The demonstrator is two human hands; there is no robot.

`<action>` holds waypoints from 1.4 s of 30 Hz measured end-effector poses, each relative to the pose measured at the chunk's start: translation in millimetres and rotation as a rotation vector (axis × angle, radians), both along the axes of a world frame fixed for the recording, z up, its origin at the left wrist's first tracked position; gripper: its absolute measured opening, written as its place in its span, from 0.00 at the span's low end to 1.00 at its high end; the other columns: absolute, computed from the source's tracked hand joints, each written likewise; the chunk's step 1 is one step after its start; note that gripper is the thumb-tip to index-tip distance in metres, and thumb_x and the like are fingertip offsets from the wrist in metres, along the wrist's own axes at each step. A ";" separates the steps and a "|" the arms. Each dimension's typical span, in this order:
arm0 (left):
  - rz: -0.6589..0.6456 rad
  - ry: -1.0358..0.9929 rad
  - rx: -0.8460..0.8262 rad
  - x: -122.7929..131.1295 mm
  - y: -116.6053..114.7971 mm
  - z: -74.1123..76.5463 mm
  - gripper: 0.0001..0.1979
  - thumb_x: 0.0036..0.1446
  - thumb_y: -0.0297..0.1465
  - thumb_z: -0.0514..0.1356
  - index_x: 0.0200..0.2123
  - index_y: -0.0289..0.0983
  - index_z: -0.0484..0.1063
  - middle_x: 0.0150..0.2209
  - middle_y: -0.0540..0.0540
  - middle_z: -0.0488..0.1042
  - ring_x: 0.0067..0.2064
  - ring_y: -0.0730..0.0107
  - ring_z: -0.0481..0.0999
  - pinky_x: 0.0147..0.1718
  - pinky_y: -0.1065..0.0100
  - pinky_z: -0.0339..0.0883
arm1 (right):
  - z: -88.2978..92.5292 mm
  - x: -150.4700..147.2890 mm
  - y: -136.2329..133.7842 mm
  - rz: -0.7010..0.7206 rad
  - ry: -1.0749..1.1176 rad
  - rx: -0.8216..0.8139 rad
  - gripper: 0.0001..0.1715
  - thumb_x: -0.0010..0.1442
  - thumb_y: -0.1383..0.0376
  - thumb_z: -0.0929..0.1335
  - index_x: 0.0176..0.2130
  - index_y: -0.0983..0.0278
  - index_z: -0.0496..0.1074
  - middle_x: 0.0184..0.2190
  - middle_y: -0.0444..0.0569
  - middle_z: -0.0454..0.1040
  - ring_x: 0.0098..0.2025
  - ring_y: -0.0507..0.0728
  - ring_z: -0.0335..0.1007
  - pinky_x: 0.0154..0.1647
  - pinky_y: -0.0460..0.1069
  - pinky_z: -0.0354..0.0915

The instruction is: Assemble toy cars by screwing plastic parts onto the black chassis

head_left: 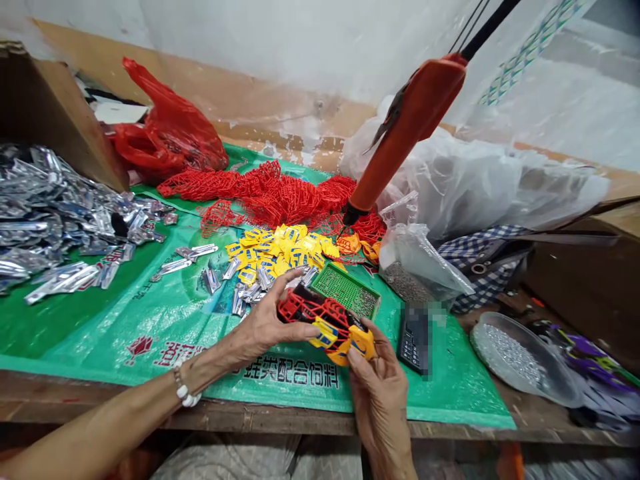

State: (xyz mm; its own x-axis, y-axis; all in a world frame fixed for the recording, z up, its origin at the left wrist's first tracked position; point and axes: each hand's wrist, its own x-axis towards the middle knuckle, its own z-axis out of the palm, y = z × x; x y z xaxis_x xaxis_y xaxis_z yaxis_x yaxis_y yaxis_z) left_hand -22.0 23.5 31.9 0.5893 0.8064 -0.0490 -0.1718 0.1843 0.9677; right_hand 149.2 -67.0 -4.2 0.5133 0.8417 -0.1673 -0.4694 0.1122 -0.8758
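Observation:
Between my two hands, above the front of the green sheet, is a toy car body (320, 313) in black and red with yellow and orange parts. My left hand (273, 317) grips its left end, thumb along the near side. Around the right end, with its yellow-orange pieces, the fingers and thumb of my right hand (377, 373) are closed. Just behind the car body lie a heap of yellow parts (287, 247) and a green basket (345, 287) of small screws. An orange electric screwdriver (410, 127) hangs over the orange parts (350, 244), its tip pointing down.
Silvery parts (60, 213) pile up at left beside a cardboard box (75, 120). Red lattice parts (280, 193) and a red bag (170, 133) lie behind. On the right are a bag of screws (410, 267), a black phone (414, 340) and a bowl of metal pieces (477, 333).

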 end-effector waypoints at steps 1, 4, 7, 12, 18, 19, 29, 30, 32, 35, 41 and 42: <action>0.001 0.082 0.045 -2.0 1.9 0.3 0.41 0.44 0.38 0.74 0.60 0.40 0.62 0.50 0.44 0.75 0.50 0.57 0.76 0.53 0.57 0.68 | -1.0 1.9 -1.9 0.029 -0.039 -0.018 0.32 0.42 0.62 0.81 0.47 0.56 0.76 0.44 0.46 0.81 0.43 0.53 0.79 0.44 0.46 0.75; -0.044 0.303 0.168 -9.2 4.9 -1.3 0.29 0.43 0.39 0.73 0.48 0.37 0.71 0.40 0.48 0.76 0.41 0.62 0.76 0.42 0.64 0.70 | -2.1 13.4 -6.0 0.133 -0.217 -0.083 0.28 0.42 0.61 0.81 0.45 0.57 0.78 0.41 0.47 0.80 0.41 0.54 0.78 0.43 0.47 0.75; -0.057 0.454 0.320 -16.8 0.4 -3.3 0.25 0.46 0.43 0.71 0.45 0.36 0.72 0.36 0.50 0.75 0.37 0.64 0.74 0.36 0.67 0.68 | -0.1 24.7 -6.3 0.241 -0.392 -0.119 0.24 0.43 0.61 0.81 0.42 0.59 0.79 0.43 0.48 0.79 0.46 0.55 0.77 0.49 0.47 0.73; -0.068 0.588 0.572 -39.9 -11.3 -9.2 0.26 0.54 0.43 0.69 0.54 0.40 0.70 0.46 0.46 0.78 0.43 0.62 0.78 0.43 0.65 0.72 | 6.5 18.2 -0.7 0.362 -0.537 -0.070 0.18 0.46 0.62 0.79 0.40 0.59 0.79 0.45 0.48 0.76 0.49 0.56 0.76 0.50 0.47 0.73; -0.007 0.667 0.747 -73.1 -18.1 -25.6 0.25 0.57 0.43 0.68 0.57 0.46 0.73 0.51 0.48 0.79 0.51 0.60 0.79 0.55 0.62 0.70 | 20.4 21.4 7.6 0.479 -0.830 -0.044 0.16 0.57 0.57 0.73 0.45 0.58 0.80 0.45 0.51 0.80 0.48 0.57 0.78 0.51 0.49 0.74; -0.010 0.666 0.759 -75.7 -18.3 -26.4 0.25 0.57 0.43 0.68 0.57 0.47 0.74 0.50 0.48 0.79 0.50 0.61 0.79 0.55 0.63 0.71 | 22.0 25.4 11.3 0.442 -0.912 -0.075 0.17 0.61 0.55 0.70 0.45 0.60 0.79 0.42 0.51 0.81 0.44 0.56 0.80 0.47 0.49 0.75; 0.056 0.562 0.845 -77.3 -23.4 -35.4 0.26 0.56 0.41 0.70 0.58 0.50 0.73 0.50 0.48 0.80 0.49 0.60 0.80 0.52 0.66 0.74 | -3.1 23.4 49.5 0.307 -1.449 -0.183 0.16 0.63 0.55 0.65 0.34 0.64 0.75 0.31 0.52 0.77 0.30 0.56 0.71 0.32 0.50 0.65; 0.059 0.561 0.833 -76.8 -23.5 -35.8 0.26 0.56 0.40 0.70 0.58 0.49 0.73 0.50 0.48 0.80 0.49 0.61 0.80 0.53 0.66 0.73 | -4.5 23.2 49.7 0.310 -1.468 -0.179 0.15 0.63 0.57 0.65 0.33 0.64 0.74 0.31 0.52 0.77 0.30 0.55 0.71 0.32 0.49 0.64; 0.039 0.569 0.811 -75.3 -22.1 -33.5 0.26 0.55 0.40 0.70 0.57 0.47 0.74 0.49 0.48 0.80 0.48 0.61 0.81 0.52 0.66 0.74 | -4.7 24.2 49.3 0.329 -1.494 -0.170 0.14 0.64 0.60 0.64 0.32 0.64 0.73 0.29 0.50 0.76 0.28 0.54 0.70 0.30 0.48 0.63; -0.019 0.578 0.792 -72.5 -17.6 -25.0 0.24 0.56 0.40 0.70 0.55 0.43 0.76 0.47 0.47 0.81 0.46 0.61 0.81 0.50 0.65 0.74 | -1.2 25.5 49.8 0.358 -1.524 -0.146 0.13 0.65 0.60 0.64 0.35 0.65 0.75 0.29 0.50 0.77 0.28 0.54 0.71 0.30 0.48 0.63; -0.060 0.608 0.742 -68.8 -15.4 -18.8 0.23 0.55 0.37 0.70 0.55 0.43 0.76 0.48 0.47 0.81 0.46 0.61 0.82 0.53 0.62 0.73 | 3.7 20.7 62.2 0.440 -1.584 -0.059 0.11 0.64 0.63 0.65 0.36 0.63 0.76 0.34 0.50 0.76 0.34 0.55 0.72 0.35 0.48 0.64; -0.061 0.612 0.745 -68.1 -15.7 -18.9 0.23 0.55 0.37 0.70 0.55 0.43 0.76 0.48 0.47 0.81 0.46 0.60 0.82 0.52 0.62 0.73 | 3.7 20.3 64.7 0.448 -1.590 -0.047 0.11 0.64 0.64 0.65 0.34 0.63 0.76 0.33 0.49 0.75 0.33 0.54 0.71 0.34 0.48 0.63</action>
State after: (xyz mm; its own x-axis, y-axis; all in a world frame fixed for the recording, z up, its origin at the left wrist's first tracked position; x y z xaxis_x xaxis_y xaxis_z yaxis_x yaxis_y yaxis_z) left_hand -90.1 7.8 13.0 0.6734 0.7238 0.1506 0.3904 -0.5212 0.7590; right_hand 169.4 -2.3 -0.5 -0.0825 0.9704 0.2271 0.8579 0.1851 -0.4793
